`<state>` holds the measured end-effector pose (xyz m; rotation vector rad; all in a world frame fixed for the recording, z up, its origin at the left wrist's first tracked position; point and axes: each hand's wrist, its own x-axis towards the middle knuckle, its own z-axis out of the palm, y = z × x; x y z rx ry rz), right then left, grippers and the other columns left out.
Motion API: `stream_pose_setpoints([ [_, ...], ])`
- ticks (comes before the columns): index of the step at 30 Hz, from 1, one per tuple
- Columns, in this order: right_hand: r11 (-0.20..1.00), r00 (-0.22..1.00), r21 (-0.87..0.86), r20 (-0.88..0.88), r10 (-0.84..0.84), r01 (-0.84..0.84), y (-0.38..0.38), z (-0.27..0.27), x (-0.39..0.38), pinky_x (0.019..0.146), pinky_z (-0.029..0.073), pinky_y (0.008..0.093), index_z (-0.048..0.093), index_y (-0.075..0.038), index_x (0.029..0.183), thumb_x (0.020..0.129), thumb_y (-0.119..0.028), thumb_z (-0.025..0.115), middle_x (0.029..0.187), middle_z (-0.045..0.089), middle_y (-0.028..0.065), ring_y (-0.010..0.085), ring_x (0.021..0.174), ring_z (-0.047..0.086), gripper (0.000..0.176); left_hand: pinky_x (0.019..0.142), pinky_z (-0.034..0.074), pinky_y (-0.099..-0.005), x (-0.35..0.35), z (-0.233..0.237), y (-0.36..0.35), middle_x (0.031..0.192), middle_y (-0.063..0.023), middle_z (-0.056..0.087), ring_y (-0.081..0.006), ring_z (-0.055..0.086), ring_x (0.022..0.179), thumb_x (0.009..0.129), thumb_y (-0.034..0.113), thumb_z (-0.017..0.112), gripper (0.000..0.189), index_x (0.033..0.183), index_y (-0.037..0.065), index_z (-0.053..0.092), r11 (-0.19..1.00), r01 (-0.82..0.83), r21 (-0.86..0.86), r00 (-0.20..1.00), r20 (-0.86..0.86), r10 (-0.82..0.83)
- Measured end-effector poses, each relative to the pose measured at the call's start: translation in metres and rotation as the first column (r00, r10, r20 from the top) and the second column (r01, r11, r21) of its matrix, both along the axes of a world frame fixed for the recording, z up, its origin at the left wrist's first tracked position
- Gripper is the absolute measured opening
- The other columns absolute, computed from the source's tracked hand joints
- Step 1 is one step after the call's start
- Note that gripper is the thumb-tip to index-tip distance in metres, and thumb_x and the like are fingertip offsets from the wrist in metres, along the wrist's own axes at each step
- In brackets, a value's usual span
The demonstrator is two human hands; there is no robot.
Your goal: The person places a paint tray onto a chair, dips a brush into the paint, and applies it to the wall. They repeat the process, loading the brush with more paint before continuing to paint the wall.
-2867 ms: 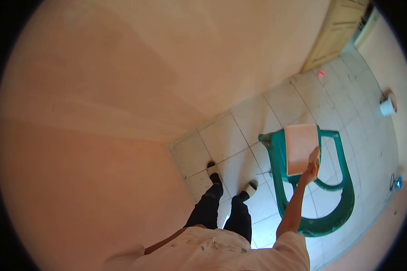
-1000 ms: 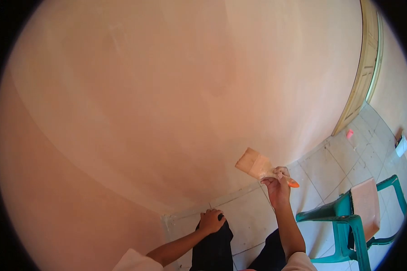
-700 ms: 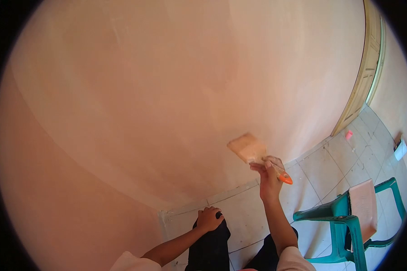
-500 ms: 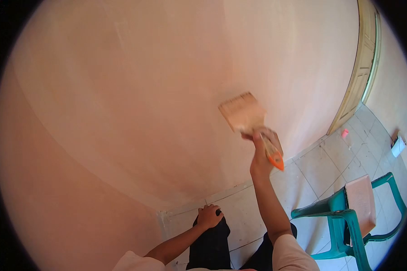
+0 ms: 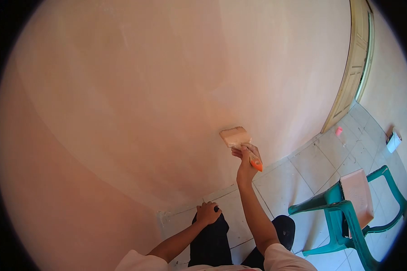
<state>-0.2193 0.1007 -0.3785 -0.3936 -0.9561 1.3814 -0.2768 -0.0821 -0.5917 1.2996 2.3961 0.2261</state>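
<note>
A wide paintbrush, coated in peach paint and with an orange tip on its handle, is held in my right hand. Its bristles meet the lower part of the peach wall, pointing up and to the left. Fingers wrap round the base of the handle. My left hand lies over my left knee, on the black trousers, with its fingers draped and no tool in it.
A green plastic chair stands at the right with a peach-stained paint tray on it. Beyond are a pink object and a white container on the tiled floor. A wooden door is at far right.
My right hand has brought the paintbrush down along the wall and slightly left. My left hand stays on the knee. The view has shifted slightly.
</note>
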Motion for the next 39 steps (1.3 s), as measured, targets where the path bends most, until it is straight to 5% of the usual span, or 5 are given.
stream_pose_setpoints([
  [10, 0.954, 0.968, 0.266, -0.169, 0.186, -0.136, 0.02, 0.171, -0.023, 0.068, 0.058, 0.0289, 0.065, 0.004, 0.099, 0.098, -0.012, 0.064, 0.091, 0.069, 0.0083, 0.0144, 0.079, 0.068, 0.016, 0.104, 0.038, -0.0532, 0.001, -0.004, 0.004, 0.127, -0.0095, 0.064, -0.0305, 0.057, 0.121, 0.089, 0.046, 0.061, 0.047, 0.123, 0.015, 0.069, 0.999, 0.013, 0.044, 0.999, -0.039, -0.011],
  [19, 0.994, 0.995, -0.043, 0.019, 0.1, -0.099, 0.002, 0.005, -0.012, 0.065, 0.057, 0.029, 0.066, 0.005, 0.094, 0.098, -0.011, 0.062, 0.088, 0.068, 0.009, 0.0156, 0.072, 0.068, 0.017, 0.104, 0.039, -0.0552, -0.006, -0.007, 0.008, 0.127, -0.0103, 0.064, -0.0324, 0.056, 0.121, 0.089, 0.045, 0.06, 0.046, 0.123, 0.016, 0.07, 1.0, 0.014, 0.02, 1.0, 0.003, -0.014],
  [25, 0.991, 0.994, 0.122, 0.1, 0.041, -0.053, 0.0, 0.062, -0.027, 0.069, 0.056, 0.0296, 0.066, 0.005, 0.09, 0.098, -0.008, 0.062, 0.09, 0.068, 0.0083, 0.0161, 0.075, 0.068, 0.016, 0.104, 0.039, -0.0552, -0.001, -0.002, 0.012, 0.127, -0.0106, 0.064, -0.0323, 0.056, 0.121, 0.089, 0.045, 0.061, 0.047, 0.124, 0.015, 0.069, 1.0, 0.004, -0.001, 1.0, 0.004, -0.004],
  [30, 0.95, 0.979, 0.308, -0.172, 0.11, -0.053, -0.008, 0.167, -0.036, 0.07, 0.055, 0.0284, 0.067, 0.006, 0.093, 0.098, -0.008, 0.063, 0.089, 0.068, 0.0084, 0.015, 0.075, 0.067, 0.016, 0.103, 0.039, -0.0532, 0.005, -0.004, 0.012, 0.125, -0.0099, 0.065, -0.0313, 0.057, 0.12, 0.089, 0.045, 0.062, 0.046, 0.124, 0.016, 0.069, 1.0, 0.005, 0.023, 1.0, 0.0, -0.005],
  [39, 0.963, 0.994, 0.27, 0.105, -0.021, -0.008, -0.011, 0.016, -0.029, 0.067, 0.055, 0.0295, 0.069, 0.006, 0.099, 0.097, -0.005, 0.063, 0.091, 0.068, 0.0105, 0.0157, 0.074, 0.066, 0.012, 0.104, 0.039, -0.0534, -0.005, -0.006, 0.008, 0.127, -0.0096, 0.064, -0.0318, 0.056, 0.121, 0.089, 0.045, 0.062, 0.047, 0.124, 0.016, 0.069, 1.0, -0.01, 0.026, 1.0, -0.014, 0.01],
])
